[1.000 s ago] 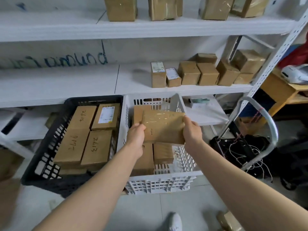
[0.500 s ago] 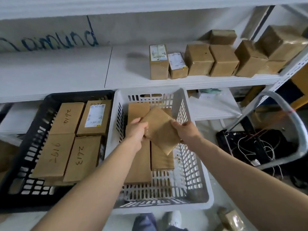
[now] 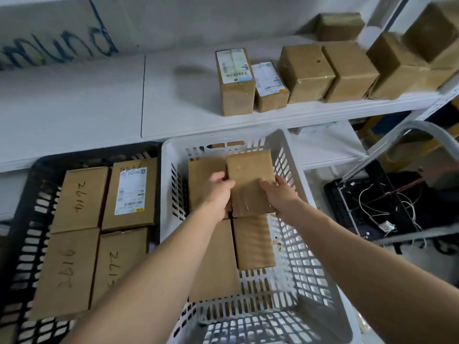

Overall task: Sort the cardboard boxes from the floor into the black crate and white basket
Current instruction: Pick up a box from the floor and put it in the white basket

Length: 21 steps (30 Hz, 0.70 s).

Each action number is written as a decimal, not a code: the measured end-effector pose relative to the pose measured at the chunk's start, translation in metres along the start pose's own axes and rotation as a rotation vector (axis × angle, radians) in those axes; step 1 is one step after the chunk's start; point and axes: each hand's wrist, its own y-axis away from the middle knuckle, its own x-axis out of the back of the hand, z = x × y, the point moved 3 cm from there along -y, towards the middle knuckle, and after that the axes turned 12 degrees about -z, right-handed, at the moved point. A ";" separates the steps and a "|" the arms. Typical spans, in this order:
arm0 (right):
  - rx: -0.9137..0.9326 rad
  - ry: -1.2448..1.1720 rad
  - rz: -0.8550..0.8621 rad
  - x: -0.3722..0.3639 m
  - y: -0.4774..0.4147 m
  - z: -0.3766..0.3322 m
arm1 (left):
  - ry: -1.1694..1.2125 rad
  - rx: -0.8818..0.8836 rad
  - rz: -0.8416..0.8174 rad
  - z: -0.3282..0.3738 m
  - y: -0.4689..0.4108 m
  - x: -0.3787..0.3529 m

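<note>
A flat taped cardboard box lies low inside the white basket, at its far end beside another brown box. My left hand grips its left edge and my right hand grips its right edge. Two more brown boxes lie flat on the basket's floor under my arms. The black crate stands to the left of the basket and holds several flat boxes, some with handwritten numbers and one with a white label.
A white shelf runs just behind the crate and basket and carries several taped boxes on its right part. A grey metal cart handle and a black case with loose wires stand to the right.
Both hands lowered the box from above the basket, turned it square and brought it down at the basket's far end. The view tilted down and moved closer.
</note>
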 end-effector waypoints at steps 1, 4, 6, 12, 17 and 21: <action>0.001 -0.004 0.008 0.001 -0.006 -0.001 | -0.010 0.002 -0.023 0.001 -0.005 0.000; -0.015 -0.016 0.016 -0.001 -0.022 -0.002 | -0.052 0.039 -0.089 0.003 -0.019 0.000; -0.025 -0.081 -0.007 -0.007 -0.033 -0.003 | -0.087 0.067 -0.085 0.002 -0.028 0.003; -0.046 -0.052 0.008 -0.013 -0.055 -0.005 | -0.244 0.069 -0.082 -0.002 -0.049 0.011; -0.063 0.120 -0.005 -0.012 -0.060 -0.004 | -0.323 0.001 0.032 0.000 -0.050 0.023; -0.079 0.207 0.008 -0.009 -0.057 -0.009 | -0.456 0.010 0.242 0.003 -0.046 0.048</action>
